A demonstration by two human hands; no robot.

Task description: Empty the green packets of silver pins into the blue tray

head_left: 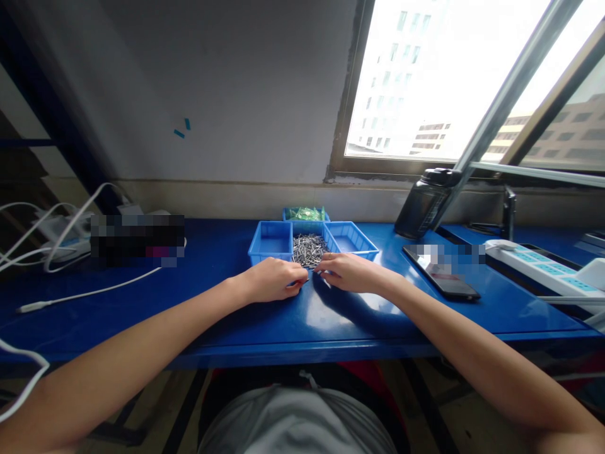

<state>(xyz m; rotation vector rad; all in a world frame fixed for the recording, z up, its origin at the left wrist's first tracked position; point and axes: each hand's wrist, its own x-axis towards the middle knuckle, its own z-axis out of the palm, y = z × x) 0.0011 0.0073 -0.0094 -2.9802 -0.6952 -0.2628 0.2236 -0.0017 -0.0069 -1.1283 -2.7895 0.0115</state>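
Observation:
Both my hands rest on the blue table (293, 321) just in front of a pile of small metal pins (308, 247). My left hand (274, 279) is curled, its fingertips pinched together at the pile's near edge. My right hand (347, 272) lies close beside it, fingers bent and tips pinched toward the left hand. What the fingertips hold is too small to make out. An empty blue tray (271, 241) stands left of the pins and another blue tray (350, 239) stands to the right. Behind them sits a tray of green parts (305, 214).
A dark bottle (425, 202) stands at the right by the window. A phone (442, 272) lies flat on the table, and a white power strip (539, 268) lies farther right. White cables (70, 252) and a charger trail over the left side.

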